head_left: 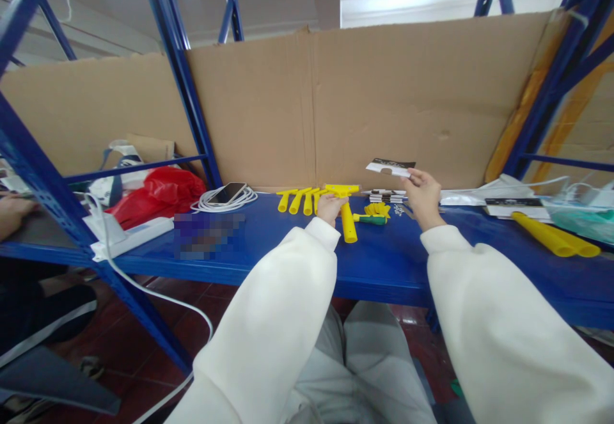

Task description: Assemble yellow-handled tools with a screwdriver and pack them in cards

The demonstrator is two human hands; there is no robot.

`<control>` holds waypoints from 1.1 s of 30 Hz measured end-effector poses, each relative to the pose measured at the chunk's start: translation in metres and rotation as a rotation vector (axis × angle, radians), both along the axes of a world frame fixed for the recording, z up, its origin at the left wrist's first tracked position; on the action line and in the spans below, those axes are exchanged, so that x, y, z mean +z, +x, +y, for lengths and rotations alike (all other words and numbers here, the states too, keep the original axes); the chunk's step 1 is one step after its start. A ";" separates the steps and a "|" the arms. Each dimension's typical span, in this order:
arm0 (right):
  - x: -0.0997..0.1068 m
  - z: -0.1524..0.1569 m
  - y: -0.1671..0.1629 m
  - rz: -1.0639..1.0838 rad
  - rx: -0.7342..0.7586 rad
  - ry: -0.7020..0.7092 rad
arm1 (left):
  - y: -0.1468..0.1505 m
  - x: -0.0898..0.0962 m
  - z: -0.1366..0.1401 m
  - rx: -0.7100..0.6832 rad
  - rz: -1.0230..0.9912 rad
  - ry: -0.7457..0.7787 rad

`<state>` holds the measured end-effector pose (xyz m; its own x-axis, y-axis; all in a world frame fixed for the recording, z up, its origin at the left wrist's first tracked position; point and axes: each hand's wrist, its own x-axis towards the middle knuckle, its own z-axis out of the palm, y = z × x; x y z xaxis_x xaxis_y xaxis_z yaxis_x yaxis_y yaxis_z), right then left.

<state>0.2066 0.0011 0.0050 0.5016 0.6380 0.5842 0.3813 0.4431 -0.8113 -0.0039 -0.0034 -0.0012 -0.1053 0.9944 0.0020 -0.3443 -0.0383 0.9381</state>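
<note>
My left hand (pixel 330 210) is closed on a yellow T-shaped scraper (pixel 350 222), near its head; its tubular handle points toward me. Raised over the back of the shelf, my right hand (pixel 424 195) pinches a black-and-white card packet (pixel 391 168) by its right end. Beside the scraper lies a screwdriver (pixel 377 220) with a green and yellow handle. Behind it are a pile of small yellow pieces (pixel 378 210), a stack of similar packets (pixel 386 197) and some tiny metal parts (pixel 398 209). Several more yellow scrapers (pixel 296 203) lie in a row left of my left hand.
Cardboard (pixel 384 98) stands behind the blue shelf (pixel 288 254). To the left are a phone (pixel 228 193) on a coiled white cable, a power strip (pixel 144 235) and a red bag (pixel 163 190). Two yellow tubes (pixel 556 235) lie right. Another person's hand (pixel 16 213) shows far left.
</note>
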 end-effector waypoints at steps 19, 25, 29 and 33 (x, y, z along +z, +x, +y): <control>-0.013 0.005 -0.003 0.135 0.459 0.042 | -0.010 0.003 0.015 0.245 -0.477 0.053; -0.014 0.006 -0.001 0.156 0.501 0.002 | -0.013 0.003 0.022 0.363 -0.545 0.063; -0.014 0.008 0.003 0.128 0.453 -0.029 | -0.014 0.003 0.023 0.411 -0.579 0.066; -0.013 0.007 0.006 0.148 0.414 -0.041 | -0.016 -0.001 0.029 0.450 -0.571 0.108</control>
<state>0.2129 0.0083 -0.0081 0.2756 0.8239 0.4952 0.0566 0.5004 -0.8640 -0.0200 0.0253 -0.0019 -0.5169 0.8523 -0.0798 -0.7074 -0.3728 0.6006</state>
